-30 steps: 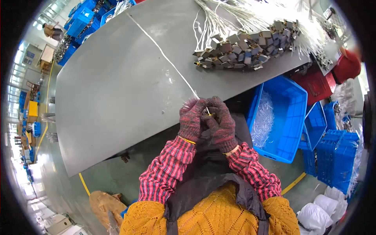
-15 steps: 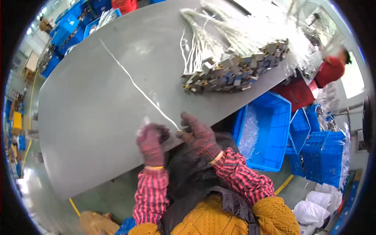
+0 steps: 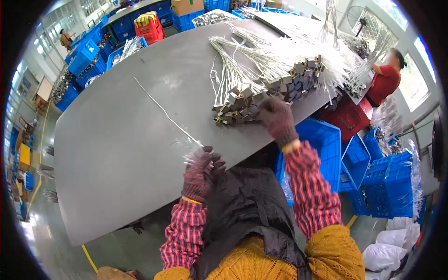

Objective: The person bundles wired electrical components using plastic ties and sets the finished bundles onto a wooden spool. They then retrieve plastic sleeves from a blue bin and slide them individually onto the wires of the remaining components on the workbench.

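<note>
My left hand (image 3: 203, 171), in a dark knitted glove, is closed around the near end of a white cable (image 3: 167, 114). The cable's far part lies stretched across the grey table. Crinkled clear plastic (image 3: 192, 157) shows at the fingers of that hand. My right hand (image 3: 278, 120), gloved too, is over the front edge of a pile of small grey block-shaped connectors (image 3: 240, 105). Its fingertips are blurred against the pile, so whether they grip a connector is unclear. White cables (image 3: 233, 65) run back from the connectors in bundles.
The grey table (image 3: 107, 163) has a rounded far edge. Blue crates (image 3: 322, 140) stand to my right, one beneath the table edge. Beyond them are a red container (image 3: 347, 119) and a person in red (image 3: 387, 81). White sacks (image 3: 385, 254) lie on the floor.
My right hand has left the cable end and reached forward and right to the connector pile. My left hand has shifted right and now holds the cable end; the cable is drawn slightly nearer.
</note>
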`<control>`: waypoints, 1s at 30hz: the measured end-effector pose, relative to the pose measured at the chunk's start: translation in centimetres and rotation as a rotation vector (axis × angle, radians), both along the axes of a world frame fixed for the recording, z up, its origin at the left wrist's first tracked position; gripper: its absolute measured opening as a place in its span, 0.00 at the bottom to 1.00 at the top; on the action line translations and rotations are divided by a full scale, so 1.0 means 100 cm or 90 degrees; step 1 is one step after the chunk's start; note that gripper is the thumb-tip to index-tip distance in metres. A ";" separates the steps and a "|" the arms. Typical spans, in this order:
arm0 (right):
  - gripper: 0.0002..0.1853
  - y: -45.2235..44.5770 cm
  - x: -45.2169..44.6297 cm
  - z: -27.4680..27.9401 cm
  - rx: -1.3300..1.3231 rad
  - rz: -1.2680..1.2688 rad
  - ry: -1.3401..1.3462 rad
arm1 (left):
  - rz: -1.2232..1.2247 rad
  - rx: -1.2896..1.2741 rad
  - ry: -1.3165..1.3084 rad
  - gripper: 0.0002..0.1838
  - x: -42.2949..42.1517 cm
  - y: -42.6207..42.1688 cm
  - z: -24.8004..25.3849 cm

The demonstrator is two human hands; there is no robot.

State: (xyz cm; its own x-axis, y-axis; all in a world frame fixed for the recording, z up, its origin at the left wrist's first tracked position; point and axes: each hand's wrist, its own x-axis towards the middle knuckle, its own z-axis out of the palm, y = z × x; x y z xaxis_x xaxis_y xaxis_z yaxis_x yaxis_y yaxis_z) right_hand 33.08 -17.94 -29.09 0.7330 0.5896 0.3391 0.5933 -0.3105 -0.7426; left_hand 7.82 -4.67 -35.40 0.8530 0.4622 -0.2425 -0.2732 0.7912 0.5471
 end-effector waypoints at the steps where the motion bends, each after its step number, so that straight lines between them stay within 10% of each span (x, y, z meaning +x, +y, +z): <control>1: 0.21 -0.009 -0.015 -0.005 0.090 -0.018 0.048 | -0.013 0.001 0.006 0.13 0.003 -0.006 -0.003; 3: 0.21 -0.020 -0.033 -0.017 0.270 -0.051 0.145 | -0.037 0.027 -0.006 0.12 0.011 -0.023 -0.010; 11: 0.19 0.020 0.027 0.002 0.000 -0.036 0.070 | -0.087 0.005 0.034 0.13 0.021 -0.045 0.024; 15: 0.12 -0.023 -0.037 0.006 0.110 -0.055 0.432 | -0.048 0.037 0.125 0.13 0.022 -0.048 0.019; 23: 0.09 -0.168 -0.185 -0.052 0.171 0.062 0.124 | -0.080 0.013 0.124 0.11 0.099 -0.116 0.010; 25: 0.12 -0.247 -0.214 -0.063 0.284 -0.094 0.763 | -0.064 -0.026 0.113 0.11 0.108 -0.130 0.005; 30: 0.14 -0.418 -0.241 -0.117 -0.006 -0.419 0.625 | -0.048 -0.119 0.055 0.11 0.101 -0.128 -0.018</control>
